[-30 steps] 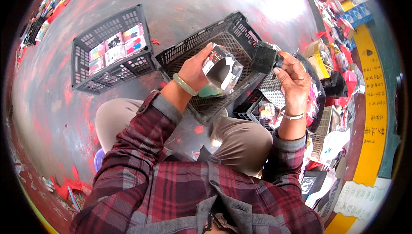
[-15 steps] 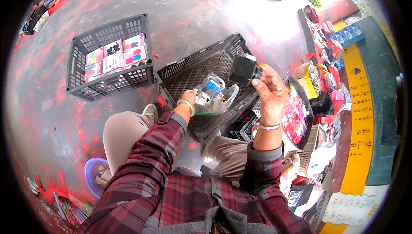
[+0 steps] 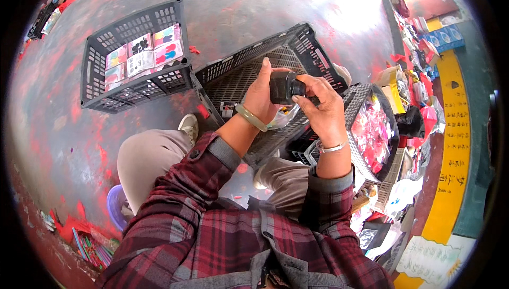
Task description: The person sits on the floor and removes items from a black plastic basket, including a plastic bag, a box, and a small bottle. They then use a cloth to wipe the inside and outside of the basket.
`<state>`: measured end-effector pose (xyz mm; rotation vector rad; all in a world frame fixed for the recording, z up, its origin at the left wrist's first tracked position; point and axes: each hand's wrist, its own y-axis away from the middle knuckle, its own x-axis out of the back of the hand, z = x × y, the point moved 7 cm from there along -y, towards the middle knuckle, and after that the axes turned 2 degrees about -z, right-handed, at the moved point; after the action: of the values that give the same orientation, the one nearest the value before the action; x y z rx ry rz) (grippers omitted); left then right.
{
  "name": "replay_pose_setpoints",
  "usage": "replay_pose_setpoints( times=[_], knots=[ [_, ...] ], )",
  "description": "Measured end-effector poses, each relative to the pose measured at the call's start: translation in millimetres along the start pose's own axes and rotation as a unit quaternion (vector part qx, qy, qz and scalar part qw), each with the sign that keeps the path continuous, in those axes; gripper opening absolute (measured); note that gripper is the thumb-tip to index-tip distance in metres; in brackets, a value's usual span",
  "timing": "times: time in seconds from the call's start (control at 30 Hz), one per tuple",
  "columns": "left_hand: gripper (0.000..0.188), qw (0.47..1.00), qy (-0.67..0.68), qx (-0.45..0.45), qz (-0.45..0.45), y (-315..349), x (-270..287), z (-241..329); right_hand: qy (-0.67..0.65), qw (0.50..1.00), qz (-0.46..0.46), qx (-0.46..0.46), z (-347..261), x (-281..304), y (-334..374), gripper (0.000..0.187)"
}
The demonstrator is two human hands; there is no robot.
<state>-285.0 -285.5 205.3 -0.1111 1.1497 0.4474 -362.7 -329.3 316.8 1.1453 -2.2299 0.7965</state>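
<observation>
Over the dark plastic crate (image 3: 317,58) in front of me, both hands hold a small square black bottle (image 3: 279,89). My left hand (image 3: 259,97) wraps around the bottle's body from the left, thumb pointing up. Fingers and thumb of my right hand (image 3: 324,110) pinch its round black cap (image 3: 298,87). The bottle lies on its side, cap toward the right. Beneath my left hand, a clear plastic bag (image 3: 283,118) shows partly inside the crate. A small white and black item (image 3: 227,110) rests near the crate's left side.
A grey crate (image 3: 135,20) of pink and white packets stands at the left. To the right, a woven basket (image 3: 356,110) holds red and white packets beside piled goods. A purple basin (image 3: 115,207) sits by my left leg. A yellow-bordered green board (image 3: 480,130) lines the right.
My left hand has let go of the plastic bag and come up onto the bottle. My right hand has brought the bottle lower and slightly left, turning it onto its side.
</observation>
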Motion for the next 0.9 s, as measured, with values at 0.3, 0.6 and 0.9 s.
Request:
replay_pose_setpoints(
  times=[0.3,0.6,0.9],
  knots=[
    [0.046,0.989,-0.123,-0.039,0.071,46,-40,42,-0.088,0.995,0.029,0.035,-31,10,2,0.031],
    [0.043,0.934,-0.210,-0.261,0.121,79,-2,45,0.190,0.978,0.070,-0.055,-50,-22,13,0.052],
    [0.043,0.927,-0.195,-0.259,0.189,84,29,57,0.283,0.951,0.123,-0.011,-73,-55,7,0.042]
  ],
)
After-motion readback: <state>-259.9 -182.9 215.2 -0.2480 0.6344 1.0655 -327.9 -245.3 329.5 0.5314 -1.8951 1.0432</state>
